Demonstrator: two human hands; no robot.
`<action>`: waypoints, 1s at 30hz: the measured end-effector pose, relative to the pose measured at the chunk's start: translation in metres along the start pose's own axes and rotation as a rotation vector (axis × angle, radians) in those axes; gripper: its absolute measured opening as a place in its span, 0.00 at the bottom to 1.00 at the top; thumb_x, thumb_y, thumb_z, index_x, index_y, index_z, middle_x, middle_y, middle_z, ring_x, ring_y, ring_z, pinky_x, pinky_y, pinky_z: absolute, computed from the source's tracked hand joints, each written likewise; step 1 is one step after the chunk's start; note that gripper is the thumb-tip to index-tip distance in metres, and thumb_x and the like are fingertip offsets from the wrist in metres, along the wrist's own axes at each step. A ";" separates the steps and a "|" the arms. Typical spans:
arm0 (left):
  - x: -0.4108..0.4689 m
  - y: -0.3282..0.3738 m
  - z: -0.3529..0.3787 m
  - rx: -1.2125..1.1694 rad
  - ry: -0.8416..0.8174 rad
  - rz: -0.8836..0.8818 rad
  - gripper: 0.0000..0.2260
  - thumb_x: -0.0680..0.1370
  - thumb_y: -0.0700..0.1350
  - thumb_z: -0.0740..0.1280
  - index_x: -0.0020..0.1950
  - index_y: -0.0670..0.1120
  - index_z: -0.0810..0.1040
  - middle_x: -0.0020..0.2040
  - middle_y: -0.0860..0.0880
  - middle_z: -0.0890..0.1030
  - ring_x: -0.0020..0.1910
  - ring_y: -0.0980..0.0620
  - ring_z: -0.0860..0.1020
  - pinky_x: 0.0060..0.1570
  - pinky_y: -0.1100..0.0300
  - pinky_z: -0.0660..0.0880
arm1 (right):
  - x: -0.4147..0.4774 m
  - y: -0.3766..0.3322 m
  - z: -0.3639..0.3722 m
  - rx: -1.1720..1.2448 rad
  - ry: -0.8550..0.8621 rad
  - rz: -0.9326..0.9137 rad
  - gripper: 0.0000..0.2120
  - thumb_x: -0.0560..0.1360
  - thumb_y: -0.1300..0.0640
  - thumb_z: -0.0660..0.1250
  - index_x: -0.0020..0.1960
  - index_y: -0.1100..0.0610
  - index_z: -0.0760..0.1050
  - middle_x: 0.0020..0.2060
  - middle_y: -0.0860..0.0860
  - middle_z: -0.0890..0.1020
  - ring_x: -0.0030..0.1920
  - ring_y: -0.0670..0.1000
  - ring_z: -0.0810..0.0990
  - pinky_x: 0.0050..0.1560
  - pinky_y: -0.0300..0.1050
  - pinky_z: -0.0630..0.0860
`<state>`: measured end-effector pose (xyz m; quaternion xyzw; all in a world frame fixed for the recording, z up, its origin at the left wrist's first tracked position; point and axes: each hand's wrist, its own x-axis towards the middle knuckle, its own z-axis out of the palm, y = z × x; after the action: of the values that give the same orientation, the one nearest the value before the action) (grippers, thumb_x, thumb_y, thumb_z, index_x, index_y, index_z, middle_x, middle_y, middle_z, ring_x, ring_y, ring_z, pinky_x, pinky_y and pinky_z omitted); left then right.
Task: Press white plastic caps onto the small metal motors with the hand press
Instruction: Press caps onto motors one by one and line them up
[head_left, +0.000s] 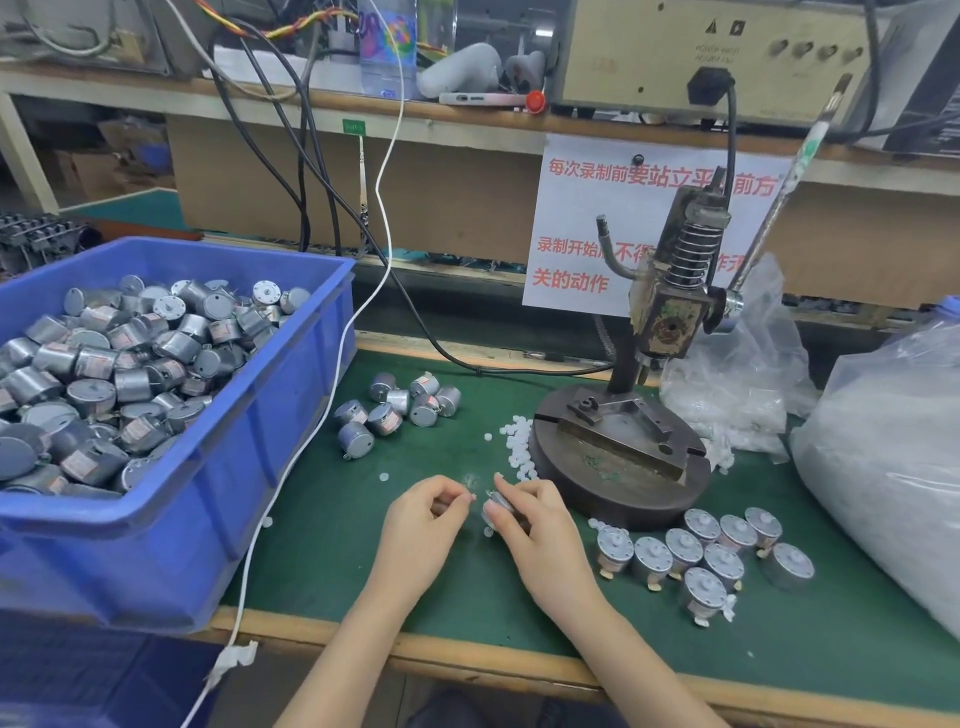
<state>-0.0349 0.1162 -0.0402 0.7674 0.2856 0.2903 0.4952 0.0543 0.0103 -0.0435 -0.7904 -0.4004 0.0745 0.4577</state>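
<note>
The motor (496, 506) sits low over the green mat (467, 597), just in front of the hand press's round base (618, 467), gripped between the thumb and curled fingers of the right hand (535, 525). The left hand (421, 519) is right beside it, fingertips pinched on something tiny, probably a white cap (471, 497), though it's too small to be sure. Loose caps (517, 447) lie scattered against the left edge of the base. The hand press (670, 291) stands behind with nothing on its plate. To the right of the hands a group of motors (701, 551) stands upright; another small heap (395, 408) lies further back on the left. A blue bin (234, 467) full of motors fills the left side, and a bulging clear plastic bag (893, 467) the right
</note>
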 end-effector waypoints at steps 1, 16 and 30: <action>0.000 0.000 0.000 -0.002 0.002 0.002 0.11 0.75 0.38 0.66 0.36 0.51 0.77 0.34 0.55 0.79 0.33 0.62 0.74 0.36 0.73 0.69 | 0.000 0.000 0.000 -0.004 -0.001 -0.008 0.18 0.78 0.55 0.64 0.67 0.56 0.71 0.51 0.48 0.71 0.48 0.41 0.71 0.50 0.23 0.63; -0.002 0.000 0.000 0.002 0.002 0.004 0.10 0.75 0.38 0.66 0.36 0.49 0.78 0.33 0.54 0.78 0.32 0.65 0.73 0.35 0.74 0.68 | -0.002 -0.003 -0.001 -0.008 0.030 -0.018 0.18 0.77 0.55 0.64 0.67 0.55 0.71 0.50 0.47 0.70 0.49 0.44 0.73 0.53 0.26 0.65; -0.002 -0.001 0.000 0.017 -0.002 -0.001 0.10 0.75 0.38 0.66 0.36 0.49 0.78 0.35 0.53 0.79 0.34 0.59 0.73 0.36 0.73 0.68 | -0.003 -0.005 0.002 -0.250 -0.006 -0.194 0.19 0.80 0.54 0.60 0.70 0.53 0.67 0.62 0.52 0.68 0.53 0.46 0.73 0.55 0.30 0.63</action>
<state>-0.0360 0.1151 -0.0416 0.7717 0.2879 0.2869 0.4892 0.0483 0.0112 -0.0414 -0.7985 -0.4825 -0.0182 0.3594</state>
